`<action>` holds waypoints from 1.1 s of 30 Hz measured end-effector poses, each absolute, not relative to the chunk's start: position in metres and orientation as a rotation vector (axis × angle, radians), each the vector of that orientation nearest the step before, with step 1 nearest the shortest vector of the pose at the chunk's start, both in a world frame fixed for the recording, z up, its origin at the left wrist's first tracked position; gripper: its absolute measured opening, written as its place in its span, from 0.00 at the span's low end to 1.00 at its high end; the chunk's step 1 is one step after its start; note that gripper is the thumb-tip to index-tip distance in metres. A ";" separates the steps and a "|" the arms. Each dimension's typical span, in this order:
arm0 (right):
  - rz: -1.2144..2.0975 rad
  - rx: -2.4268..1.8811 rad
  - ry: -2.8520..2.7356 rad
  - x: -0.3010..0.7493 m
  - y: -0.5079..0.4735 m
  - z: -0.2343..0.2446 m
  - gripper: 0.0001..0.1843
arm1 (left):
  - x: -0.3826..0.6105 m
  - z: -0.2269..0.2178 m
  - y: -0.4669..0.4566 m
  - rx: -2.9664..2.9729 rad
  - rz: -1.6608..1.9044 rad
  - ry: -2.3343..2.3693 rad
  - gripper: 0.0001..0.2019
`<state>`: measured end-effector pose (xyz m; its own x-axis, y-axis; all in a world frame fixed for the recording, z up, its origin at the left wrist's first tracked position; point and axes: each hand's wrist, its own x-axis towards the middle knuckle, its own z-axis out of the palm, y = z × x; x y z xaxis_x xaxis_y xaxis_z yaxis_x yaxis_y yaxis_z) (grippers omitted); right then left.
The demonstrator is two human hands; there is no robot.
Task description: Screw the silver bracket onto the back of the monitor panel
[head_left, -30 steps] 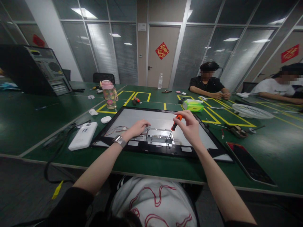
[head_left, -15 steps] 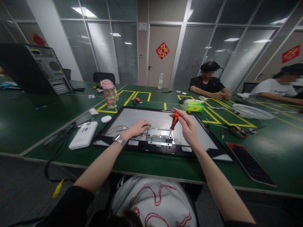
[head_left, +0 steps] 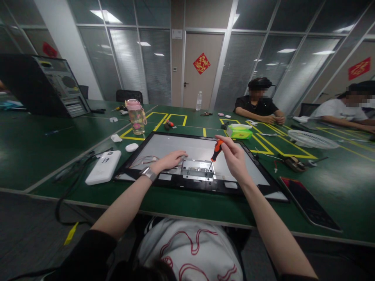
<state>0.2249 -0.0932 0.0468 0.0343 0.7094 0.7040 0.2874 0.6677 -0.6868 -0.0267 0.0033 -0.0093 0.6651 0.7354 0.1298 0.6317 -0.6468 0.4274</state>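
Note:
An orange-and-black screwdriver [head_left: 216, 150] is held in my right hand [head_left: 234, 156], its fingers around the top of the handle. The shaft slants down to the right part of a silver metal bracket [head_left: 198, 168], where its tip seems to touch; the exact spot is too small to tell. That bracket sits at the near middle of a flat display panel [head_left: 190, 145] with a black frame, lying grey side up. My left hand [head_left: 172, 159] rests with fingers stretched out by the bracket's far left corner. Thin wires [head_left: 146, 159] lie on the panel beside this hand.
A white power bank [head_left: 103, 168], a small white case [head_left: 131, 147] and a pink-lidded bottle [head_left: 136, 117] stand left. On the right are a tissue pack [head_left: 239, 131], a phone [head_left: 309, 203] and a fan grille [head_left: 313, 139]. Two people sit across at the right.
The fingers of my right hand have shifted slightly on the screwdriver handle, which sits a touch further right at its top. My left hand stays in place.

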 end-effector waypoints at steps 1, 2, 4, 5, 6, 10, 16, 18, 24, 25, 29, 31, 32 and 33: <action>0.455 -0.845 -1.528 0.226 -0.091 0.045 0.15 | -0.027 -0.010 0.004 2.537 0.420 1.080 0.20; 0.513 -0.823 -1.495 0.227 -0.089 0.043 0.16 | -0.027 -0.010 0.004 2.538 0.421 1.079 0.20; 0.616 -0.769 -1.435 0.228 -0.085 0.040 0.16 | -0.027 -0.012 0.005 2.541 0.424 1.077 0.20; 0.653 -0.748 -1.415 0.228 -0.083 0.039 0.15 | -0.027 -0.012 0.005 2.543 0.424 1.075 0.20; 0.682 -0.733 -1.404 0.227 -0.083 0.038 0.14 | -0.027 -0.012 0.006 2.546 0.423 1.073 0.20; 0.777 -0.700 -1.404 0.223 -0.086 0.040 0.13 | -0.027 -0.013 0.006 2.550 0.434 1.065 0.20; 0.841 -0.687 -1.476 0.217 -0.093 0.048 0.16 | -0.028 -0.013 0.006 2.563 0.454 1.055 0.20; 0.823 -0.683 -1.460 0.217 -0.092 0.048 0.16 | -0.028 -0.012 0.006 2.553 0.448 1.064 0.20; 0.850 -0.661 -1.403 0.221 -0.087 0.042 0.12 | -0.027 -0.012 0.005 2.537 0.452 1.070 0.19; 0.871 -0.656 -1.397 0.221 -0.087 0.042 0.12 | -0.027 -0.012 0.005 2.542 0.455 1.065 0.19; 0.839 -0.660 -1.431 0.220 -0.088 0.044 0.13 | -0.027 -0.012 0.005 2.554 0.449 1.050 0.20; 0.788 -0.692 -1.459 0.220 -0.089 0.045 0.14 | -0.028 -0.012 0.006 2.552 0.445 1.053 0.20; 0.776 -0.707 -1.466 0.220 -0.089 0.045 0.14 | -0.028 -0.013 0.006 2.552 0.447 1.055 0.20; 0.777 -0.712 -1.467 0.220 -0.089 0.046 0.13 | -0.028 -0.013 0.007 2.554 0.450 1.056 0.20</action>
